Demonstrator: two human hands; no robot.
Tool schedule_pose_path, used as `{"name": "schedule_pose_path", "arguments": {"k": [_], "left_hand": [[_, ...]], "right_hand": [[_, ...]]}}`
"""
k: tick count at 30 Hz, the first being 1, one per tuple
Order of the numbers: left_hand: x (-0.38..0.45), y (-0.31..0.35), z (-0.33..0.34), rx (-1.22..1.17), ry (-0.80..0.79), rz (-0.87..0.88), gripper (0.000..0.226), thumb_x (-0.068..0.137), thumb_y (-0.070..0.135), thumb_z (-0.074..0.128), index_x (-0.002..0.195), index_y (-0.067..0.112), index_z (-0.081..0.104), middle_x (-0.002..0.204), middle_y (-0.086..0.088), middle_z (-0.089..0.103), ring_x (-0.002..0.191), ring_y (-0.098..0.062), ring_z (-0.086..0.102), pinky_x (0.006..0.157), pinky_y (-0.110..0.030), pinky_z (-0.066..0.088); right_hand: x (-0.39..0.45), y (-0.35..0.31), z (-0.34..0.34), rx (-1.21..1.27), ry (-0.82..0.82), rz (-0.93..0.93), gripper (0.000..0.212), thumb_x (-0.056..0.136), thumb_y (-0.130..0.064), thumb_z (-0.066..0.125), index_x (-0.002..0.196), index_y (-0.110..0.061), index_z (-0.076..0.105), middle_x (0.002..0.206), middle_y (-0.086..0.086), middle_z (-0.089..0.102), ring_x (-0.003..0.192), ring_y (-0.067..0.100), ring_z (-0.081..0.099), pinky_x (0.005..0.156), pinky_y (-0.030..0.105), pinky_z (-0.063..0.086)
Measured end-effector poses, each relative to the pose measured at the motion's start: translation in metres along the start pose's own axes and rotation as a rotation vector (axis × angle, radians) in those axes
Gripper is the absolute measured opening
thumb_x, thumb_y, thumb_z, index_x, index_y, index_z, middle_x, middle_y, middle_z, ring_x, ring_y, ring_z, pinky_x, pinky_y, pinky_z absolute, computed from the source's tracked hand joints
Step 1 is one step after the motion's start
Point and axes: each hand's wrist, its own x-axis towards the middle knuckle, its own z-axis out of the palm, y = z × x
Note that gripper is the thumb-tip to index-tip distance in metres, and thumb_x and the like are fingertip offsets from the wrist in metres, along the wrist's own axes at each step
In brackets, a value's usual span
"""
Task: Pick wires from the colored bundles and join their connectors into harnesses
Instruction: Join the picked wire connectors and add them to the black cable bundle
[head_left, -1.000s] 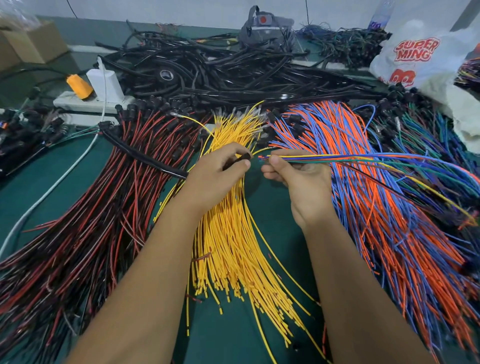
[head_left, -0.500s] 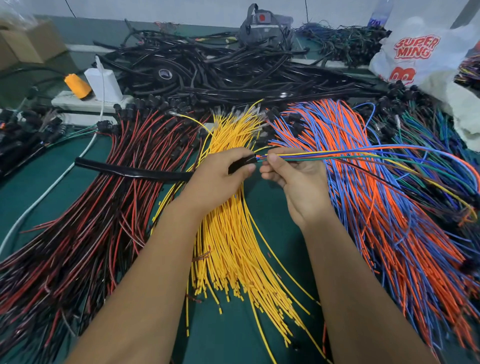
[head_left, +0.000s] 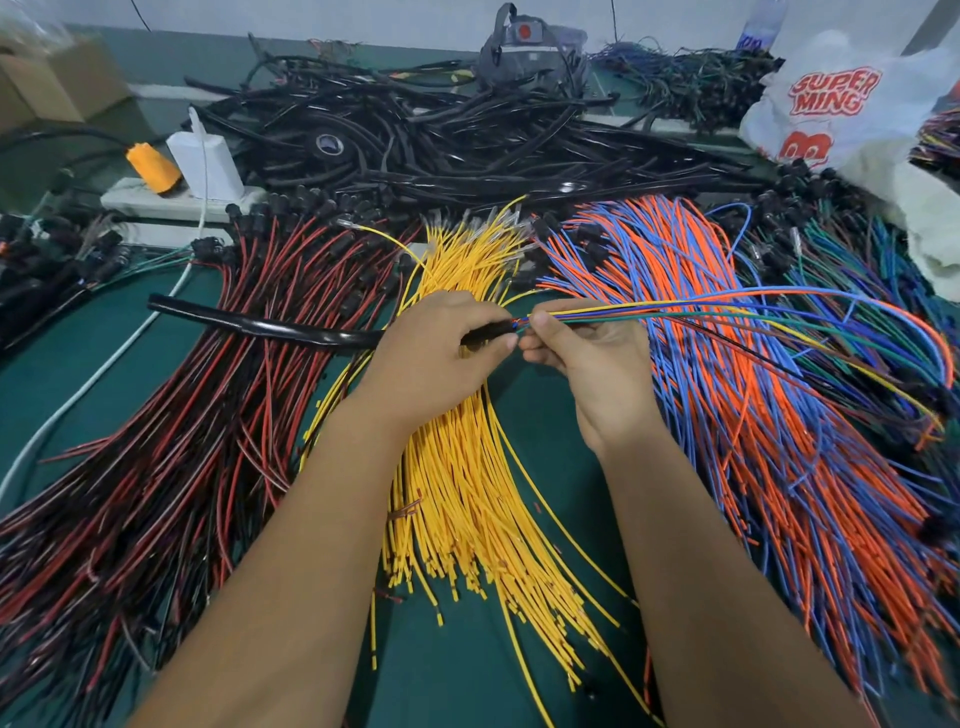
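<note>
Two hands meeting over our yellow bundle (head_left: 467, 499), left hand (head_left: 441, 358) gripping the black sleeve (head_left: 270, 326), right hand (head_left: 587, 358) pinching the mixed wires (head_left: 727, 312) (trailing rightward) at its mouth.

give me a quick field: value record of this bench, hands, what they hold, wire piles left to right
left hand: left hand grips the black sleeve
right hand: right hand pinches the mixed wires at the sleeve's mouth
piles, left to right: red and black wires; yellow wires; orange and blue wires
behind: black tubing heap, white plastic bag
surface: green mat
</note>
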Motion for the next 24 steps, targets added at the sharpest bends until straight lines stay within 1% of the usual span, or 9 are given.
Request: {"name": "schedule_pose_path", "arguments": {"k": [2, 5, 8, 11, 14, 17, 19, 22, 24], "left_hand": [[0.0001, -0.0002, 0.0003, 0.01, 0.0, -0.004, 0.031, 0.089, 0.045, 0.049, 0.1, 0.025, 0.069, 0.084, 0.005, 0.061, 0.087, -0.016, 0.053, 0.074, -0.044, 0.046], [0.0003, -0.001, 0.0008, 0.027, 0.0, 0.0, 0.029, 0.09, 0.047, 0.046, 0.089, 0.027, 0.066, 0.078, 0.007, 0.059, 0.08, -0.013, 0.052, 0.067, -0.043, 0.047], [0.0001, -0.0009, 0.0015, 0.055, 0.002, 0.007, 0.028, 0.087, 0.048, 0.046, 0.08, 0.026, 0.063, 0.072, 0.008, 0.055, 0.077, -0.011, 0.047, 0.066, -0.041, 0.046], [0.0001, -0.0001, 0.0022, 0.044, -0.001, 0.013, 0.028, 0.085, 0.045, 0.049, 0.081, 0.022, 0.064, 0.073, 0.008, 0.056, 0.078, -0.012, 0.047, 0.068, -0.038, 0.044], [0.0006, 0.0014, 0.0026, -0.045, 0.006, 0.004, 0.023, 0.086, 0.037, 0.05, 0.084, 0.018, 0.063, 0.073, 0.01, 0.052, 0.078, -0.012, 0.046, 0.067, -0.034, 0.039], [0.0015, 0.0014, 0.0032, -0.127, 0.0, -0.024, 0.025, 0.091, 0.033, 0.048, 0.09, 0.013, 0.064, 0.077, 0.008, 0.052, 0.08, -0.012, 0.047, 0.068, -0.033, 0.038], [0.002, 0.0, 0.0034, -0.159, -0.007, -0.039, 0.022, 0.097, 0.029, 0.049, 0.094, 0.013, 0.064, 0.08, 0.006, 0.054, 0.081, -0.012, 0.048, 0.068, -0.032, 0.038], [0.002, -0.0011, 0.0035, -0.198, 0.002, -0.05, 0.019, 0.099, 0.024, 0.049, 0.095, 0.012, 0.063, 0.076, 0.013, 0.05, 0.075, -0.003, 0.046, 0.064, -0.025, 0.032], [0.0019, -0.001, 0.0036, -0.226, 0.019, -0.065, 0.021, 0.099, 0.023, 0.049, 0.097, 0.009, 0.064, 0.074, 0.013, 0.049, 0.071, 0.0, 0.045, 0.061, -0.019, 0.03]], "right_hand": [[-0.0001, 0.0004, 0.0013, -0.027, 0.014, -0.025, 0.011, 0.089, 0.001, 0.064, 0.081, -0.005, 0.067, 0.059, 0.002, 0.067, 0.056, 0.01, 0.066, 0.058, 0.018, 0.052], [-0.0002, 0.0003, 0.0026, -0.052, 0.019, -0.081, 0.017, 0.088, 0.003, 0.064, 0.078, -0.01, 0.067, 0.058, -0.001, 0.067, 0.056, 0.009, 0.065, 0.057, 0.019, 0.052], [-0.001, 0.0004, 0.003, -0.074, 0.016, -0.104, 0.018, 0.088, 0.002, 0.065, 0.078, -0.012, 0.067, 0.058, -0.002, 0.067, 0.056, 0.009, 0.065, 0.057, 0.018, 0.051], [-0.0011, 0.0019, 0.0041, -0.066, 0.02, -0.105, 0.018, 0.087, 0.004, 0.065, 0.078, -0.011, 0.066, 0.057, -0.003, 0.066, 0.055, 0.009, 0.064, 0.055, 0.019, 0.049], [-0.0019, 0.0024, 0.006, -0.048, 0.014, -0.113, 0.016, 0.087, 0.005, 0.064, 0.079, -0.008, 0.066, 0.058, -0.003, 0.066, 0.055, 0.009, 0.063, 0.055, 0.018, 0.049], [-0.0027, 0.0017, 0.007, -0.014, 0.019, -0.141, 0.016, 0.085, 0.006, 0.066, 0.08, -0.01, 0.066, 0.061, -0.002, 0.068, 0.058, 0.01, 0.065, 0.058, 0.02, 0.05], [-0.003, 0.001, 0.0074, -0.003, 0.022, -0.171, 0.017, 0.084, 0.006, 0.067, 0.08, -0.011, 0.067, 0.064, -0.002, 0.069, 0.06, 0.011, 0.065, 0.061, 0.021, 0.052], [-0.0027, 0.0012, 0.0074, 0.027, 0.018, -0.184, 0.014, 0.083, 0.007, 0.068, 0.081, -0.007, 0.068, 0.067, 0.0, 0.071, 0.062, 0.013, 0.067, 0.064, 0.022, 0.053], [-0.0024, 0.0019, 0.0073, 0.036, 0.014, -0.185, 0.012, 0.084, 0.006, 0.068, 0.083, -0.006, 0.068, 0.068, 0.001, 0.071, 0.064, 0.014, 0.068, 0.066, 0.022, 0.054]]}}
